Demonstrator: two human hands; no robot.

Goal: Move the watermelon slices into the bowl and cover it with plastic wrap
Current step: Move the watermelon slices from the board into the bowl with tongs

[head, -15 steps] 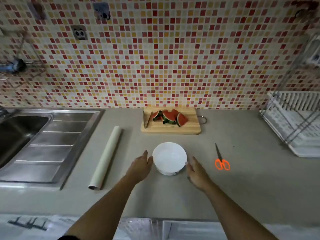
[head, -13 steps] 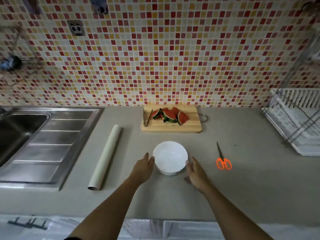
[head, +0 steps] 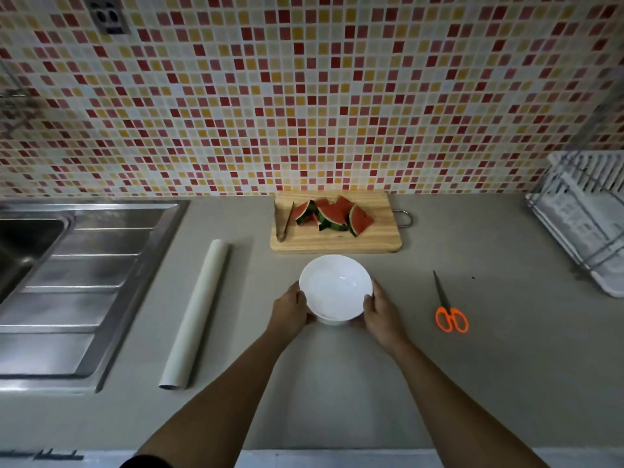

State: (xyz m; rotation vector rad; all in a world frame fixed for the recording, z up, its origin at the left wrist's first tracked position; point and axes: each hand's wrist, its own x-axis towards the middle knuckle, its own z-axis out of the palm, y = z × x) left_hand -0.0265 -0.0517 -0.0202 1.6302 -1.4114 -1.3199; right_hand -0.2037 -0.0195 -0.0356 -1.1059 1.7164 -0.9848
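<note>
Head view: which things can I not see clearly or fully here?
- Watermelon slices: they overlap, so the count is unclear.
- Bowl: its lower sides are hidden by the left hand and right hand.
- Dish rack: cut off by the right edge.
- Sink: cut off by the left edge.

Pretty dim kitchen shot, wide-angle and a bit soft

You've got low, flat light with a dull sheen on the sink [head: 84, 271] drainboard and a small glint inside the bowl [head: 336, 287]. Soft shadows sit under your forearms on the surface [head: 489, 383]. The tiled wall [head: 304, 96] bows hard toward the edges, and the corners smear.
</note>
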